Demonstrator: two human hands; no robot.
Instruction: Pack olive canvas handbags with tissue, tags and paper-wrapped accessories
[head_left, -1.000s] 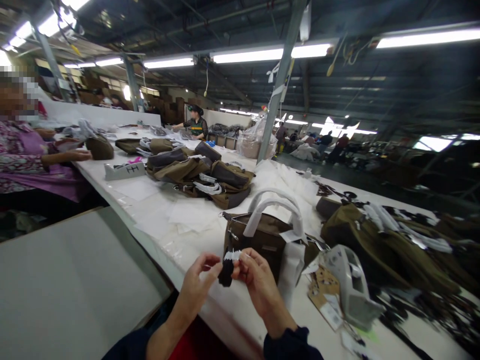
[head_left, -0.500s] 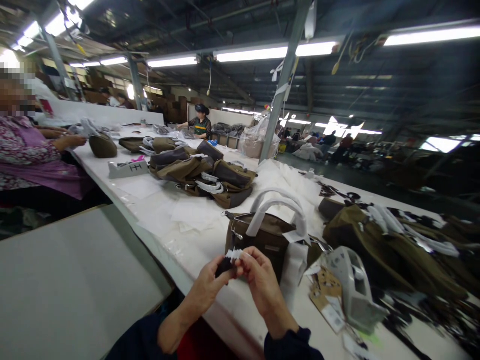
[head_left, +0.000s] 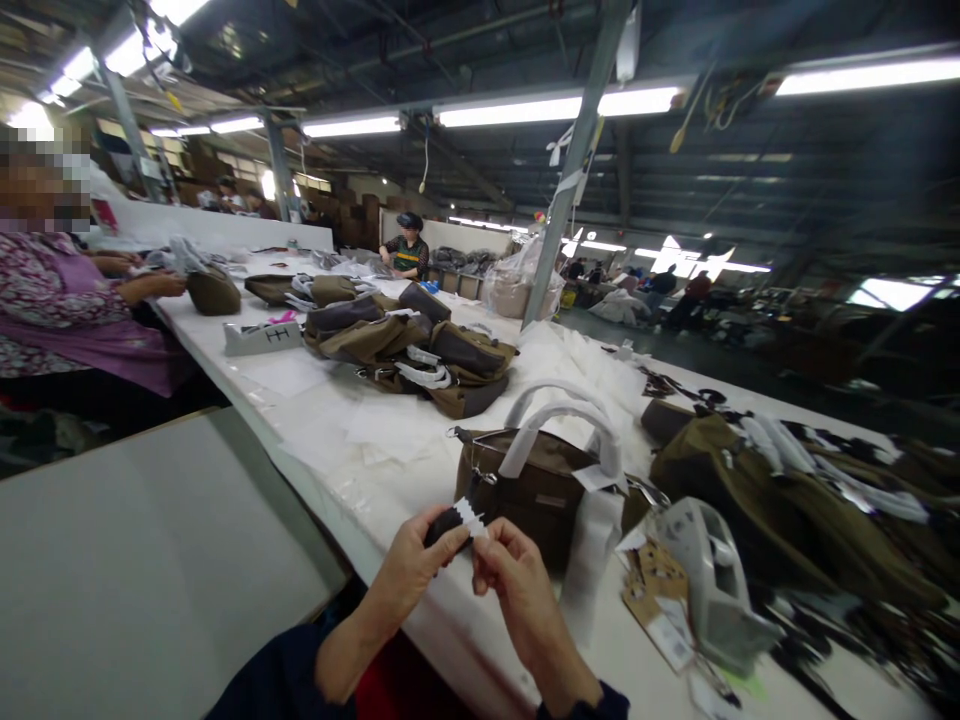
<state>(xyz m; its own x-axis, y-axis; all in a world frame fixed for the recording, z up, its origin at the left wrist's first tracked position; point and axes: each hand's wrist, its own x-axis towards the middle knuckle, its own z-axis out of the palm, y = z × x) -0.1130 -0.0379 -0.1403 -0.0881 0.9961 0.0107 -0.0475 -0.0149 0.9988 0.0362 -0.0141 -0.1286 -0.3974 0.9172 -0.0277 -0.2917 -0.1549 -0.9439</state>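
Observation:
My left hand [head_left: 411,568] is closed around a small black bundle [head_left: 444,524], whose exact kind I cannot make out. Across the bundle's top lies a white strip [head_left: 468,514] with jagged edges. Thumb and fingertips of my right hand [head_left: 519,582] pinch the free end of that strip. Just beyond both hands, an olive-brown handbag [head_left: 551,535] stands upright on the table, its two handles [head_left: 531,448] wrapped in white paper.
A grey tape dispenser [head_left: 721,585] and brown tags [head_left: 654,585] lie to the right, beside more olive bags [head_left: 780,530]. Further bags [head_left: 405,345] are heaped mid-table, near a second dispenser [head_left: 262,337]. A co-worker [head_left: 82,310] sits at left. A metal post [head_left: 574,170] rises behind.
The black bundle has tilted in my left hand, and the white strip now slants down to the right. My right hand has shifted slightly lower. The view has moved a little.

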